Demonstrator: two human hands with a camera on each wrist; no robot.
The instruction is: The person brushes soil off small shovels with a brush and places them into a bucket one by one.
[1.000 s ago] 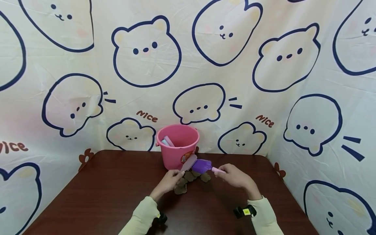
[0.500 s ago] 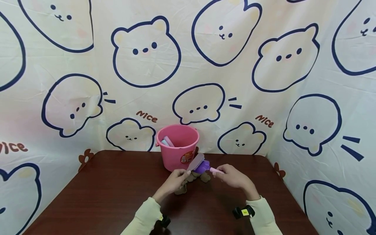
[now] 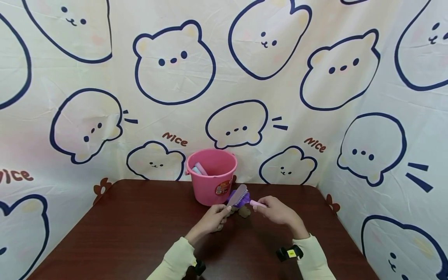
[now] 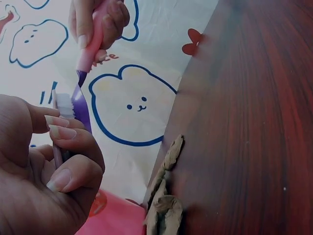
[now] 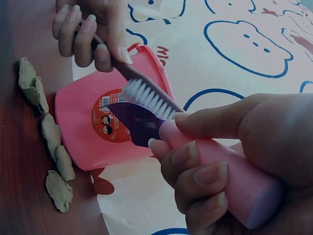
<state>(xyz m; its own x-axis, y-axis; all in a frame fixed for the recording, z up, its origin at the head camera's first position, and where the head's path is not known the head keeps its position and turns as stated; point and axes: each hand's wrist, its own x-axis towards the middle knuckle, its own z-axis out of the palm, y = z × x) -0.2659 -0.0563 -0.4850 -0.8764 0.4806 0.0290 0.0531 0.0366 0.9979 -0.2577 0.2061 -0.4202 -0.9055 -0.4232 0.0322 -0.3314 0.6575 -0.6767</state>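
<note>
My left hand point(image 3: 211, 219) holds a mauve scrubbing brush point(image 5: 115, 65) by its handle. Its white bristles point(image 5: 147, 97) face the purple blade point(image 5: 135, 120) of a toy shovel and appear to touch it. In the right wrist view, my right hand point(image 5: 244, 142) grips the shovel's pink handle point(image 5: 220, 171), the thumb lying along its top. Seen from the head, the brush covers part of the blade. Below the tools, brown clay-like lumps point(image 3: 244, 212) lie on the table, partly hidden by my left hand.
Just behind the tools stands a pink bucket point(image 3: 210, 190) with a pale pink and a light blue object point(image 3: 200, 168) inside. The dark wood table point(image 3: 140, 229) ends at a cloth point(image 3: 168, 89) printed with bear faces.
My left hand has moved to the right with the brush, which now covers more of the shovel blade. My right hand has shifted very slightly left with the shovel.
</note>
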